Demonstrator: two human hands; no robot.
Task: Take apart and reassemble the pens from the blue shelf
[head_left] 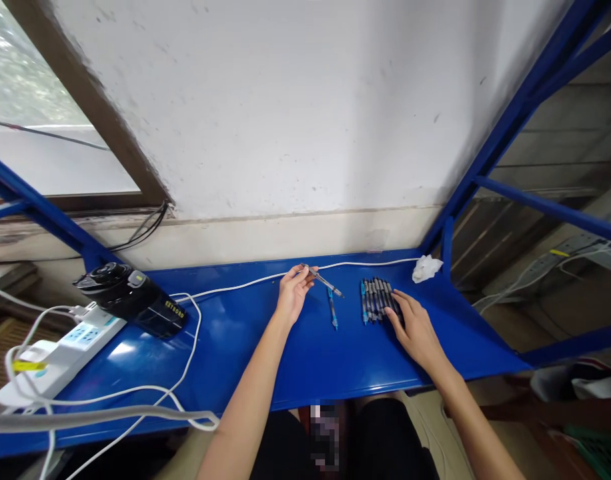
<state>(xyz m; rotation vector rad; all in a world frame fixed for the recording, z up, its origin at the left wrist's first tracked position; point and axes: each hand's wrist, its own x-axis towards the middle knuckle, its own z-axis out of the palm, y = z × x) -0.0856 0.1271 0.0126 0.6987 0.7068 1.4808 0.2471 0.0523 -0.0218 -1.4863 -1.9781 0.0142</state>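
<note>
My left hand (294, 291) is closed on one end of a clear pen with dark parts (326, 281), held above the blue table and slanting down to the right. Below that pen a blue pen (333, 310) lies by itself on the tabletop. To the right, several dark pens (378, 300) lie side by side in a row, with another blue pen (364, 303) at the row's left end. My right hand (410, 325) rests at the row's right end, its thumb and fingers apart around the outermost pens. Whether it grips any of them I cannot tell.
A black bottle (140, 303) leans on its side at the left, beside a white power strip (80, 343) with tangled white cables (198, 333). Crumpled white tissue (426, 268) lies at the back right. Blue frame posts (448, 247) rise at the table's ends, and a wall stands behind.
</note>
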